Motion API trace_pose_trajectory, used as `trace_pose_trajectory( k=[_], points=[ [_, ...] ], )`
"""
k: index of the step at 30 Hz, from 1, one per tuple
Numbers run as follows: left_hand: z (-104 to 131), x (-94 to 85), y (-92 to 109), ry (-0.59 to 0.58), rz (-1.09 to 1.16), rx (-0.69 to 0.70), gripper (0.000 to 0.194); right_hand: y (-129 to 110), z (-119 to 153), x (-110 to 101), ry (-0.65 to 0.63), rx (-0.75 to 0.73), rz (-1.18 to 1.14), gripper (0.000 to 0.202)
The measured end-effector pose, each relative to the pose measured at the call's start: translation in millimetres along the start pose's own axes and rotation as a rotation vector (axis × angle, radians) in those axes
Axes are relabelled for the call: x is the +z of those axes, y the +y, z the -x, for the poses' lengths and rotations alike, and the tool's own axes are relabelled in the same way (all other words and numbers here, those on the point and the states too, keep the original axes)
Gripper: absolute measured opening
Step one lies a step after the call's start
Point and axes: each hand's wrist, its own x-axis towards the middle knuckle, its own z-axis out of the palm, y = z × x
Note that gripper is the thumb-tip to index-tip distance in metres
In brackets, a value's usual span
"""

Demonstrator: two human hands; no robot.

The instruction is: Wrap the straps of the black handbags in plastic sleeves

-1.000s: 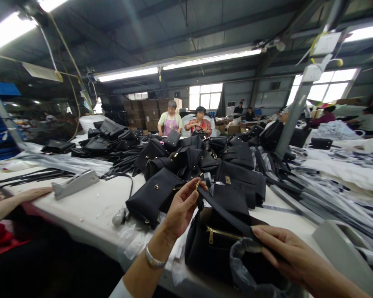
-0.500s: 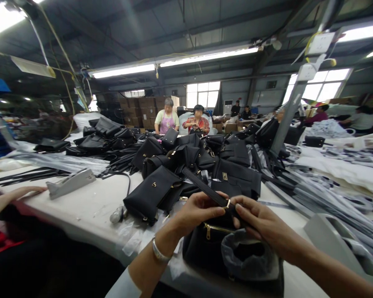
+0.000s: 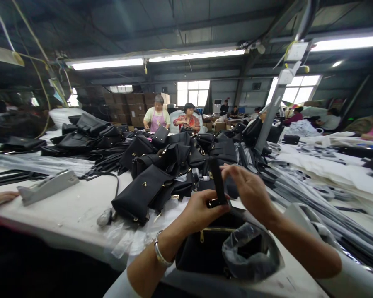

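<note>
1. Head view: the left hand (image 3: 202, 211) pinches 1 black strap (image 3: 217, 182) above the black bag (image 3: 189, 252) on the table (image 3: 83, 207).
2. The right hand (image 3: 250, 192) is half curled beside the strap; I cannot tell whether it grips.
3. The strap work looks partway done: a length stands upright, apparently unsecured.

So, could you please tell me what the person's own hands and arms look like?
Both the left hand and the right hand are ungloved. A shiny, silver-coloured, rounded bangle circles the left wrist; none shows on the right. The pale, light-grey left sleeve and matching right sleeve leave the wrists uncovered.
</note>
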Motion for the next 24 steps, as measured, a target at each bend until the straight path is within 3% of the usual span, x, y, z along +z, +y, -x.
trace_pose_trajectory(
  k=[2, 4, 6, 9, 11, 13, 15, 19, 24],
  points=[
    [2.5, 4.3, -2.1, -0.086, 0.042, -0.087, 0.025, -8.0, -11.5, -19.3, 0.179, 0.042, -0.255, 0.046],
    [3.7, 7.7, -1.5, -0.078, 0.043, -0.106, 0.023, -14.9, -13.1, -32.8, 0.246, 0.018, -0.346, 0.044],
    [2.8, 10.1, 1.3, -0.001, -0.008, -0.088, 0.022, -18.0, -1.6, -33.2, 0.122, 0.046, -0.18, 0.035],
    [-1.5, 13.2, 4.5, 0.071, -0.083, -0.04, 0.017, -13.7, 27.7, -12.7, -0.175, 0.117, 0.233, 0.055],
    [-4.6, 15.1, 4.3, 0.08, -0.114, -0.026, 0.013, -8.1, 41.2, 2.7, -0.224, 0.096, 0.381, 0.04],
    [-6.8, 15.7, 3.5, 0.067, -0.061, -0.024, 0.012, -4.4, 43.1, 10.9, -0.18, 0.092, 0.383, 0.026],
    [-7.6, 13.9, 3.8, 0.008, 0.075, -0.047, 0.02, -5.4, 34.2, 10.7, -0.131, 0.15, 0.213, 0.028],
    [-5.2, 4.9, 7.0, -0.157, 0.279, -0.15, 0.033, -20.2, -0.5, -7.4, 0.023, 0.27, -0.406, 0.022],
    [2.4, -5.9, 9.9, -0.152, 0.133, -0.175, 0.031, -32.9, -40.3, -57.0, 0.472, 0.088, -0.794, 0.04]
  ],
)
